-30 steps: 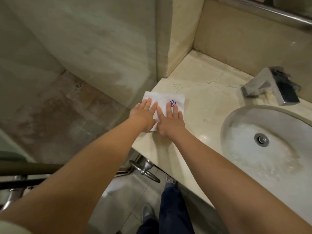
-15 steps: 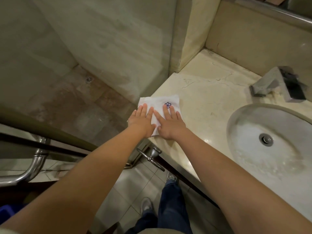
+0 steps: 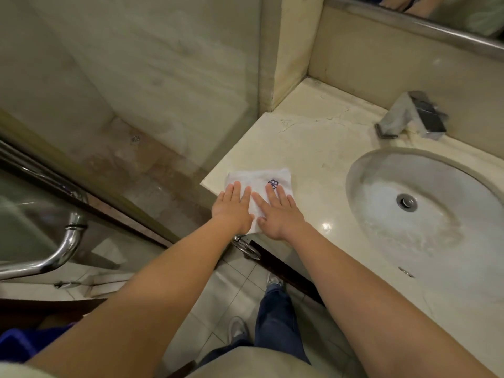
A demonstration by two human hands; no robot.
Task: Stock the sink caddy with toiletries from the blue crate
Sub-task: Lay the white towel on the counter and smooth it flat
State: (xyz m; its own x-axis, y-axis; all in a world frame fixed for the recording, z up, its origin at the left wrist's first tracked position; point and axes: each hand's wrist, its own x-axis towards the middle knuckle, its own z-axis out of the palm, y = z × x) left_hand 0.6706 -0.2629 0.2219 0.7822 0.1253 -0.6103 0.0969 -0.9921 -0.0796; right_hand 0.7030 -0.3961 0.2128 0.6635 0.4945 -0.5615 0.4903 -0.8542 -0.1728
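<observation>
A folded white cloth [image 3: 259, 180] with a small blue emblem lies at the left front corner of the marble counter [image 3: 313, 137]. My left hand [image 3: 233, 208] presses flat on its left part, fingers straight. My right hand [image 3: 278, 211] lies flat beside it on the cloth's right part, fingertips near the emblem. A corner of the blue crate [image 3: 19, 343] shows at the bottom left, mostly hidden by my left arm. No caddy is in view.
An oval sink [image 3: 381, 175] with a metal drain sits to the right, a chrome faucet [image 3: 414, 117] behind it. A glass shower door [image 3: 136, 105] with a chrome handle [image 3: 62, 249] stands left of the counter. My leg and shoe are on the tiled floor below.
Both hands stay flat on the cloth. The view has swung left and down, bringing the door handle and the blue crate corner into sight.
</observation>
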